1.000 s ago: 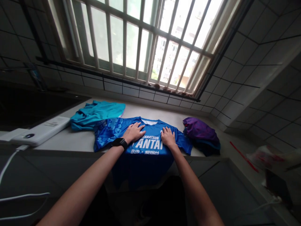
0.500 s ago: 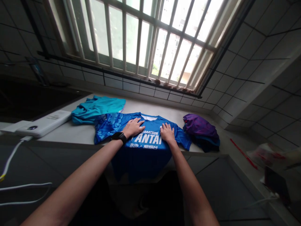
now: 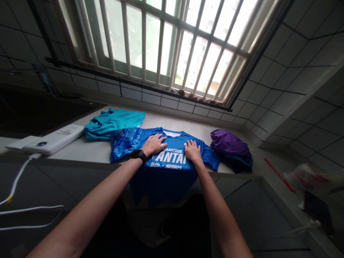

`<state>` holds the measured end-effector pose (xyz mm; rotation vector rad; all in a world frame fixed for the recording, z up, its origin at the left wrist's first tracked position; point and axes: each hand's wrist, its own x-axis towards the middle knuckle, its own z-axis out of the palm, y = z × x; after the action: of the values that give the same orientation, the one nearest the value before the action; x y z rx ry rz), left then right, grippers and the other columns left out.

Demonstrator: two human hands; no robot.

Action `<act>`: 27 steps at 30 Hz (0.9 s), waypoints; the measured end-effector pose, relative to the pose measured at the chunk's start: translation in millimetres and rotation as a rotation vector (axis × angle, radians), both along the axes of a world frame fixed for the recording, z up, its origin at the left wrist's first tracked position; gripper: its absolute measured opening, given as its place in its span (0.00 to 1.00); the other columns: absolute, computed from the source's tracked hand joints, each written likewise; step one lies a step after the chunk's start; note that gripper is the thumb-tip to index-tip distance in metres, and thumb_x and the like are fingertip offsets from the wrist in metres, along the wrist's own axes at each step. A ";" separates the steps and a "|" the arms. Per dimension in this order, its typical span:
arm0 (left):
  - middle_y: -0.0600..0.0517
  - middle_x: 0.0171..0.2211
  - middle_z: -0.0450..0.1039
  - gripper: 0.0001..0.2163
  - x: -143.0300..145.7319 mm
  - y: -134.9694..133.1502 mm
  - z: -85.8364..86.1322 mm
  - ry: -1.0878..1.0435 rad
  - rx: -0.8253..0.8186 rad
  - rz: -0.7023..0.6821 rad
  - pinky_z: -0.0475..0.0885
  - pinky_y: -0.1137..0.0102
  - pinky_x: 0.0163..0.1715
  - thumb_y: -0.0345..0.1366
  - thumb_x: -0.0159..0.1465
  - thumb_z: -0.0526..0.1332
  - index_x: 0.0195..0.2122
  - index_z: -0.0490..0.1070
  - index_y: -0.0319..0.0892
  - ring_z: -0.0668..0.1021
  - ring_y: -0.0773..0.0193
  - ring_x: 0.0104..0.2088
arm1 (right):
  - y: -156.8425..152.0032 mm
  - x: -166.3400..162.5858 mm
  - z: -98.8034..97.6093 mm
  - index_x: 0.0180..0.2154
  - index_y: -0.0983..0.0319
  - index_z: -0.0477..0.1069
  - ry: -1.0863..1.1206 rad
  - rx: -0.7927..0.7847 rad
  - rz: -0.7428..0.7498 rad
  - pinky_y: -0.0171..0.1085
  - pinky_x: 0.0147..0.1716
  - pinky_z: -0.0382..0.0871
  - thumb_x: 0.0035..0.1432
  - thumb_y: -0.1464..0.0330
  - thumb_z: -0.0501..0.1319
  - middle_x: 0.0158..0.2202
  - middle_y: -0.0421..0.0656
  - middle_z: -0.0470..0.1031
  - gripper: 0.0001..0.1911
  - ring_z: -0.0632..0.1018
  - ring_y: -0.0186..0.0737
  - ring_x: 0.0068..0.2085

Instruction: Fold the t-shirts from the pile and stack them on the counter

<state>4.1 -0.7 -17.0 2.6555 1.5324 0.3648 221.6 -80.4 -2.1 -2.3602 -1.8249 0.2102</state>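
A blue sports shirt [image 3: 166,168] with white lettering lies face up on a pale counter [image 3: 88,152], its lower half hanging over the front edge. My left hand [image 3: 153,144], a black watch on its wrist, rests flat with fingers spread on the shirt's chest near the collar. My right hand [image 3: 192,150] lies flat on the shirt's right chest, fingers apart. Neither hand holds anything.
A teal garment [image 3: 114,122] lies crumpled left of the shirt, a purple and dark blue one [image 3: 231,148] to the right. A white power bank [image 3: 51,140] with a white cable [image 3: 16,179] sits at the counter's left. A barred window [image 3: 166,46] is behind.
Both hands stay flat on the shirt in nearly the same spots. The view has shifted slightly, so the counter sits a little higher in frame.
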 end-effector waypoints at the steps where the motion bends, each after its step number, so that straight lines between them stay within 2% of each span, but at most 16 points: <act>1: 0.45 0.72 0.61 0.27 0.1 0.1 0.0 0.002 0.001 0.000 0.57 0.53 0.70 0.48 0.71 0.51 0.68 0.67 0.46 0.62 0.47 0.72 | 0.2 0.0 -0.1 0.75 0.61 0.51 0.003 0.002 0.001 0.56 0.73 0.42 0.76 0.62 0.39 0.78 0.46 0.45 0.31 0.48 0.48 0.77; 4: 0.45 0.72 0.61 0.29 0.8 0.0 0.5 -0.014 -0.002 0.013 0.56 0.56 0.70 0.49 0.71 0.52 0.71 0.63 0.45 0.63 0.49 0.72 | 0.4 0.1 0.2 0.75 0.62 0.50 0.024 0.011 -0.003 0.56 0.73 0.41 0.76 0.62 0.40 0.78 0.47 0.45 0.32 0.49 0.48 0.77; 7: 0.40 0.72 0.62 0.34 1.9 -0.1 1.4 -0.039 -0.025 0.059 0.56 0.58 0.70 0.49 0.70 0.53 0.73 0.56 0.38 0.63 0.49 0.72 | 0.1 0.6 0.5 0.76 0.63 0.48 0.046 0.019 -0.014 0.55 0.73 0.41 0.75 0.62 0.40 0.78 0.48 0.46 0.32 0.49 0.48 0.76; 9: 0.38 0.72 0.61 0.33 2.4 -0.3 2.1 -0.028 -0.040 0.058 0.55 0.57 0.71 0.49 0.70 0.52 0.72 0.59 0.34 0.61 0.48 0.73 | 0.0 0.6 -0.2 0.75 0.63 0.50 0.047 0.022 -0.012 0.55 0.73 0.41 0.75 0.62 0.40 0.78 0.48 0.46 0.32 0.49 0.48 0.76; 12: 0.40 0.73 0.60 0.30 2.3 -0.6 2.8 0.001 -0.041 0.031 0.54 0.56 0.72 0.48 0.71 0.51 0.69 0.64 0.36 0.61 0.47 0.73 | 1.2 -0.7 -2.5 0.74 0.64 0.54 0.063 0.035 -0.009 0.56 0.73 0.41 0.75 0.62 0.41 0.78 0.48 0.47 0.31 0.49 0.49 0.76; 16: 0.40 0.72 0.60 0.30 1.6 -0.3 2.8 -0.001 -0.029 0.030 0.55 0.57 0.71 0.48 0.71 0.50 0.69 0.65 0.36 0.62 0.48 0.73 | 2.9 3.8 -1.7 0.69 0.64 0.61 0.152 0.167 0.005 0.57 0.73 0.40 0.72 0.65 0.46 0.74 0.51 0.57 0.29 0.56 0.49 0.74; 18: 0.40 0.72 0.62 0.29 1.3 0.1 2.3 -0.022 -0.022 0.031 0.56 0.56 0.71 0.48 0.70 0.51 0.68 0.66 0.36 0.63 0.48 0.72 | -1.3 16.1 2.4 0.65 0.64 0.65 0.205 0.299 -0.049 0.53 0.72 0.46 0.69 0.68 0.47 0.69 0.52 0.65 0.27 0.65 0.48 0.70; 21: 0.40 0.71 0.62 0.29 0.9 0.7 1.9 -0.045 -0.022 0.024 0.56 0.55 0.71 0.48 0.70 0.52 0.67 0.66 0.36 0.63 0.47 0.72 | -21.3 50.0 10.2 0.59 0.64 0.70 0.239 0.428 -0.221 0.43 0.64 0.62 0.66 0.72 0.46 0.61 0.55 0.74 0.25 0.73 0.48 0.62; 24: 0.40 0.72 0.61 0.29 0.8 0.9 1.9 -0.044 -0.034 0.027 0.56 0.55 0.71 0.48 0.70 0.52 0.68 0.66 0.36 0.62 0.47 0.72 | -55.0 88.3 13.6 0.56 0.67 0.72 0.160 0.410 -0.385 0.41 0.57 0.68 0.65 0.71 0.49 0.55 0.58 0.76 0.22 0.77 0.52 0.57; 27: 0.41 0.72 0.61 0.29 1.4 1.2 2.0 -0.041 -0.040 0.030 0.55 0.56 0.71 0.48 0.70 0.52 0.68 0.66 0.38 0.62 0.48 0.72 | -86.4 110.8 10.9 0.54 0.68 0.74 0.058 0.276 -0.494 0.44 0.54 0.69 0.68 0.66 0.53 0.52 0.59 0.78 0.20 0.79 0.55 0.55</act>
<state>5.5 0.5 -15.0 2.5815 1.5521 0.3835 332.3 -166.8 8.8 -2.4724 -1.1092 -0.0317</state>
